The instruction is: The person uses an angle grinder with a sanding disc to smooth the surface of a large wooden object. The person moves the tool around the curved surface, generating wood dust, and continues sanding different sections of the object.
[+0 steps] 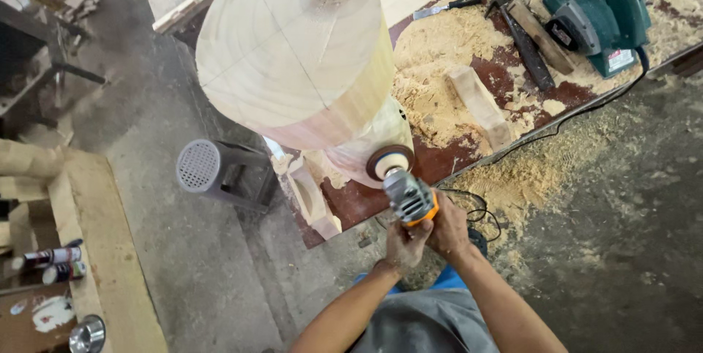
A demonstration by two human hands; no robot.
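Both hands, left [405, 244] and right [448, 228], gripped one sander [408, 196], fingers wrapped tight. Its axis pointed up-left. The disc [388, 162] touched the wood block [307, 53] ahead.

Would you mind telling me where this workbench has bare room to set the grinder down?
Barest patch: the red top between hammer and cable. Beside the wood block lies deep sawdust; the planer corner is crowded. Both hands hold the grinder.

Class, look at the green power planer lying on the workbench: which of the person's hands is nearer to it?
Right. The right hand grips the sander on the side toward the planer; the left hand grips it farther away.
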